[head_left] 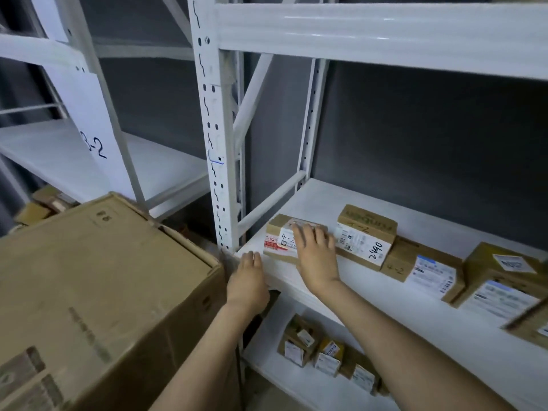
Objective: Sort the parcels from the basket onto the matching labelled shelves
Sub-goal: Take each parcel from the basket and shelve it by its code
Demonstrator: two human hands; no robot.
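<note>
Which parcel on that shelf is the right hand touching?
The leftmost parcel, with the red-and-white label: the right hand rests flat on it. The other parcels line up to its right.

head-worn view, looking down, shelf [341,200] near

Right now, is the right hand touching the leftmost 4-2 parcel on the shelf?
Touching. The head view shows the right hand lying flat on the leftmost parcel, its fingers spread over the top and label with no gap showing.
</note>
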